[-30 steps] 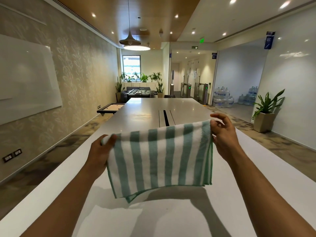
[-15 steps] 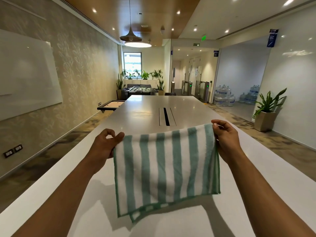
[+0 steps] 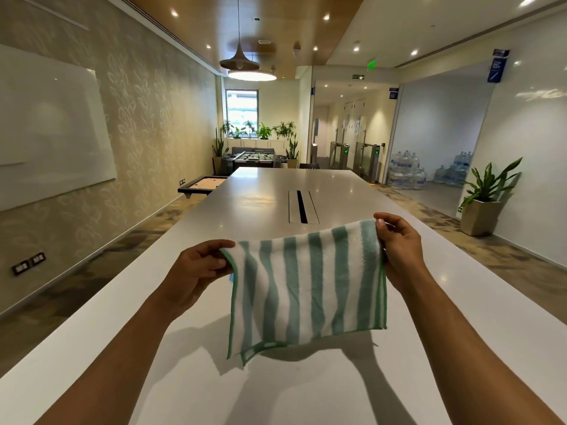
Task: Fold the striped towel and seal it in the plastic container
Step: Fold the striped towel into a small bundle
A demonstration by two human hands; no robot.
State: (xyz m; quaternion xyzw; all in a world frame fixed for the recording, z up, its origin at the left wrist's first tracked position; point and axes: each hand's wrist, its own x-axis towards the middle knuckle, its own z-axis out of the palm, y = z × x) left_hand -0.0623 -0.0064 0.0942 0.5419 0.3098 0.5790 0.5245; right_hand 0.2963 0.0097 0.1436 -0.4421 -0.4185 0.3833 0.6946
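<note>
The green and white striped towel (image 3: 306, 286) hangs in the air above the long white table (image 3: 445, 317), doubled over, its lower edge loose just over the surface. My left hand (image 3: 196, 271) pinches its top left corner. My right hand (image 3: 399, 250) pinches the top right corner, slightly higher. The towel's top edge sags a little between them. No plastic container is in view.
A black cable slot (image 3: 302, 207) runs along the table's middle, beyond the towel. A low game board (image 3: 204, 185) stands left of the table. A potted plant (image 3: 481, 204) and several water jugs (image 3: 408, 176) are on the right.
Both hands have come closer together, so the towel is narrower and its top edge sags. The towel has shifted slightly right and hangs with wavier stripes.
</note>
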